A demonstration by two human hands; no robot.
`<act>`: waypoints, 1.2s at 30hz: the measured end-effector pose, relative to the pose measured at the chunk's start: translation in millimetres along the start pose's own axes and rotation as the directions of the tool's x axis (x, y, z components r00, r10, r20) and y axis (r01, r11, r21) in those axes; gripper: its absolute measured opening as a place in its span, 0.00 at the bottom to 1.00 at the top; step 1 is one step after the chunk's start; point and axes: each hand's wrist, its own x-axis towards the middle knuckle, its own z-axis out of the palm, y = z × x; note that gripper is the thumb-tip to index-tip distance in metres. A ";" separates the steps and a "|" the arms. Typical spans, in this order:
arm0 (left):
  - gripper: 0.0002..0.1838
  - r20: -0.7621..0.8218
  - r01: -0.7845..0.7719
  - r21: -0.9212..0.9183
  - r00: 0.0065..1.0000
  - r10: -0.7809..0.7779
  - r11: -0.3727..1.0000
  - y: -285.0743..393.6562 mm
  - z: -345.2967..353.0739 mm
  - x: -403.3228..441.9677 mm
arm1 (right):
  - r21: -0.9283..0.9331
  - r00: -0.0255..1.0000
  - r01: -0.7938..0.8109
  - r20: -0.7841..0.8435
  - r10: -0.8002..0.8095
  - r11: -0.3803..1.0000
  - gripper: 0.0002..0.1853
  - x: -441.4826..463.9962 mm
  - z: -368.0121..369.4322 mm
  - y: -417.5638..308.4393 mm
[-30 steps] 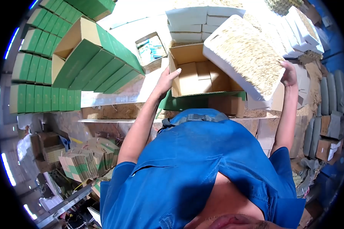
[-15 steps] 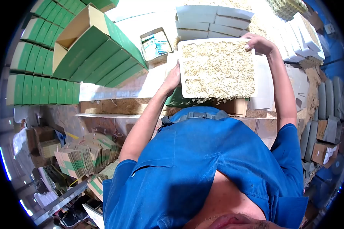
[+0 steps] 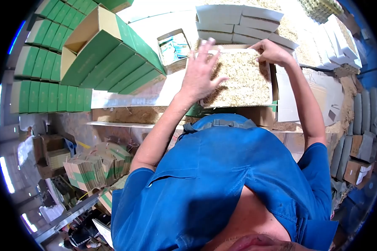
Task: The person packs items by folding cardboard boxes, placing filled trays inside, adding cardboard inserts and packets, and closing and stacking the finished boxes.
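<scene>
A shallow white tray [image 3: 255, 103] lies in front of me, spread with pale, straw-coloured flakes or grains [image 3: 241, 77] too small to name. My left hand [image 3: 201, 75] hovers over its left side, fingers spread and slightly blurred, holding nothing. At the far right corner, my right hand [image 3: 272, 53] has its fingers curled over the tray's rim. Green and brown cardboard [image 3: 262, 115] shows along the tray's near and right edges; how deep the tray sits in it is hidden.
Green cartons [image 3: 113, 62] are stacked at the left, one row open-ended. Behind the tray stand stacked white trays [image 3: 222, 16] and an open box [image 3: 174, 47] with blue-and-white packets. Flat cardboard [image 3: 318, 96] lies at the right. Folded cartons [image 3: 86, 171] stand low at the left.
The tray was tilted up between both hands with grains falling from its near edge; now it lies lower and flatter. My left hand has let go and spread open above it.
</scene>
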 end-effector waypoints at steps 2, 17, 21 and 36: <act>0.50 0.183 -0.121 -0.083 0.974 0.135 0.989 13.1 13.9 4.8 | -0.085 0.989 0.008 -0.148 -0.020 0.996 0.24 5.2 23.2 5.6; 0.47 0.628 -0.121 0.076 0.777 0.046 0.990 39.6 48.4 15.8 | -0.195 0.634 -0.311 -0.772 0.051 0.930 0.28 -107.9 27.2 145.4; 0.32 0.336 -0.126 -0.245 0.919 0.206 0.961 33.4 19.1 17.2 | -0.243 0.752 -0.598 -0.502 0.428 0.764 0.57 -167.0 93.4 262.5; 0.19 -0.079 0.674 -0.080 0.730 -0.679 0.734 -272.9 158.4 42.6 | -0.458 0.895 -0.424 -0.344 0.284 0.781 0.69 -198.6 129.0 181.4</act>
